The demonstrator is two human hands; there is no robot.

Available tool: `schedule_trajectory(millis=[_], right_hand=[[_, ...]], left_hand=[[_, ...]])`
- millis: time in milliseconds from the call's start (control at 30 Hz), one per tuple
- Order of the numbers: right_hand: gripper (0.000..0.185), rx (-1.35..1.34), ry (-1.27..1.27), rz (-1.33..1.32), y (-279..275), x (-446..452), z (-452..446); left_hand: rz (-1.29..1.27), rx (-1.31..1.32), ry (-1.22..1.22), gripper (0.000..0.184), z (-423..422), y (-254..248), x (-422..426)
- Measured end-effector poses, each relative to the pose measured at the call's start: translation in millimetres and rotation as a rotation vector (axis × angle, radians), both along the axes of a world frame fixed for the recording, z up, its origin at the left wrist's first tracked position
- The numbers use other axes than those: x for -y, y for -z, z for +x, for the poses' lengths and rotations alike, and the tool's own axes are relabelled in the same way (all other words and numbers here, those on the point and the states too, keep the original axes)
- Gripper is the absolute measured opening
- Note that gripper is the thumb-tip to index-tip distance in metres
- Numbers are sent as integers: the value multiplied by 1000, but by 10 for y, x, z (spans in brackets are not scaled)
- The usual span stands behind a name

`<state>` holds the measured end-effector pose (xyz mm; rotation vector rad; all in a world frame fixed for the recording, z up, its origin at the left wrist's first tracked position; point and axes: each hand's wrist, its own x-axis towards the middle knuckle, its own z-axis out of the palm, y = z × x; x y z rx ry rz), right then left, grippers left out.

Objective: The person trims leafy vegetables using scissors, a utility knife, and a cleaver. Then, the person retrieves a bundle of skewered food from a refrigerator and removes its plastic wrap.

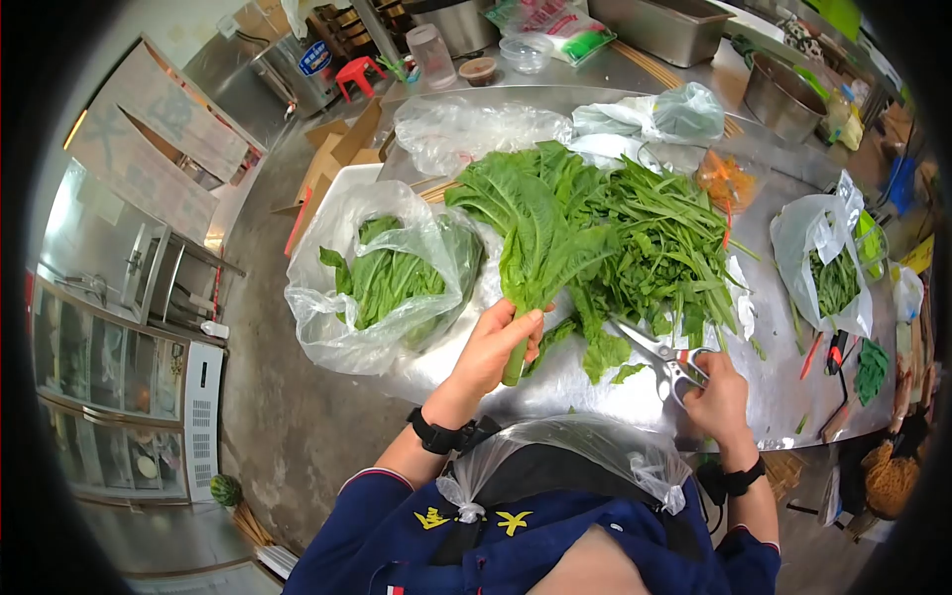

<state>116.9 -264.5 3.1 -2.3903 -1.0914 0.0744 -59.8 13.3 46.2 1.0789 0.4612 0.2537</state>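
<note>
My left hand is closed round the stem end of a leafy green lettuce, whose broad leaves fan out away from me. In my right hand is a pair of scissors, its fingers through the handles and the blades pointing left toward the greens. A pile of long, narrow green leaves lies just beyond the scissors. To the left of the lettuce, a clear plastic bag stands with its mouth open, and more leafy greens are inside.
Crumpled plastic bags lie along the far side of the steel table. At right are a bag of greens and a red-and-black tool. A metal pot and a steel tray stand at the back.
</note>
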Motion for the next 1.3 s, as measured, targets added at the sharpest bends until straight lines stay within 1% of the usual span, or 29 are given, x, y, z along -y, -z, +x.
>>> schedule_trajectory(millis=[33,67,100,133,167,200,267,300,400,467,533,567,600,667,700,733,767,800,833,867,933,1000,1067,1100,1133,1200,1233,1267,1300], right_hand=[[37,-7,46,62,-10,37,15],[37,-8,45,59,-11,66,24],[38,-112,136,167,-13,92,37],[39,-215,229,273,-25,115,45],[36,-161,253,345,-152,26,-2],[36,-162,268,343,-281,-40,-19],[49,-17,170,346,-483,-163,-21],[53,-62,166,385,-521,-237,-20],[55,-40,116,412,-573,-437,2],[52,-10,107,429,-580,-550,-7],[48,-101,144,441,-578,-613,-23],[40,-160,158,488,-523,-629,-17],[40,-163,157,486,-431,-625,-4],[34,-367,147,655,-242,-568,58],[28,-428,147,654,-197,-518,87],[28,-428,146,652,-181,-477,102],[28,-508,195,643,-172,-445,110],[27,-589,244,635,-193,-445,103],[29,-492,244,559,-277,-424,81],[29,-491,242,560,-332,-409,65],[32,-272,178,453,-395,-364,32],[33,-252,175,433,-445,-342,3],[34,-229,170,416,-448,-329,3],[34,-294,183,485,-425,-333,4],[33,-363,191,551,-394,-343,3],[33,-423,178,549,-270,-302,53],[32,-477,175,548,-227,-299,58],[32,-482,162,549,-223,-317,30],[32,-434,153,518,-229,-326,-2]], left_hand=[[-1,1,-1,30,-12,36,-6],[127,-14,-44,28,-23,84,-15],[254,-28,-86,25,-29,112,-16],[251,-27,-84,25,-31,123,-2],[275,-20,-97,24,-30,135,21],[301,-13,-104,22,-30,146,45],[309,-21,-65,22,-31,189,81],[320,-24,-49,21,-23,199,93],[299,-29,-3,22,-20,168,171],[315,-28,12,22,-8,159,202],[323,-38,38,25,-12,139,241],[321,-43,36,25,-17,126,251],[332,-51,47,26,-14,109,256],[342,-57,56,28,1,123,237],[497,-19,5,30,6,169,214],[652,20,-46,32,10,194,197],[651,20,-47,32,9,182,187],[646,-36,-91,34,4,157,172],[642,-91,-136,37,0,139,152],[643,-89,-138,37,4,136,132],[795,-29,-262,40,4,149,98],[793,-46,-227,36,-47,146,42],[976,12,-227,31,-70,119,-34],[1110,-27,-195,29,-95,34,-60],[1113,-31,-202,29,-109,51,-106],[259,58,-33,36,-143,66,-173],[118,72,-62,41,-156,37,-135],[122,70,-75,41,-158,16,-129],[32,93,-59,43,-160,4,-129]])
